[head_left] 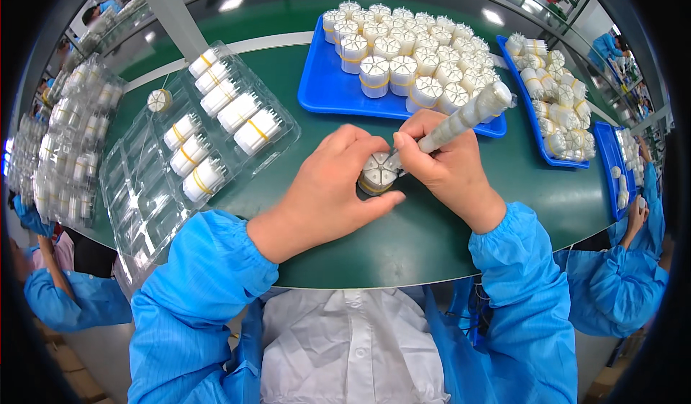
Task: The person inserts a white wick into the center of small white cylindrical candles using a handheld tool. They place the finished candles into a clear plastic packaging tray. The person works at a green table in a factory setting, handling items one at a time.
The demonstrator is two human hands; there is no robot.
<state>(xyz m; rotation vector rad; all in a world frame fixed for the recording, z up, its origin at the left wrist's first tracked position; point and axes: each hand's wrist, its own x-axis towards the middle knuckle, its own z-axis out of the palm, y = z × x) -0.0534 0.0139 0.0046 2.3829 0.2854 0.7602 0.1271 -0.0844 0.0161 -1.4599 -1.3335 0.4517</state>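
Observation:
My left hand point(327, 191) is wrapped round a short white cylinder point(379, 170) standing on the green table, its round top split into wedge segments. A yellow band shows low on its side. With my right hand point(450, 170) I grip a thick pen-like tool point(469, 116) whose handle looks wrapped in pale tape or film. It slants up to the right, and its thin tip comes down at the right edge of the cylinder's top. Whether the tip touches is too small to tell.
Beyond my hands, a blue tray point(327, 98) holds many similar cylinders. A clear plastic blister tray point(137, 181) at left is partly filled, one loose cylinder point(159, 100) by it. More blue trays point(536, 127) stand right. Co-workers point(612, 281) sit on both sides.

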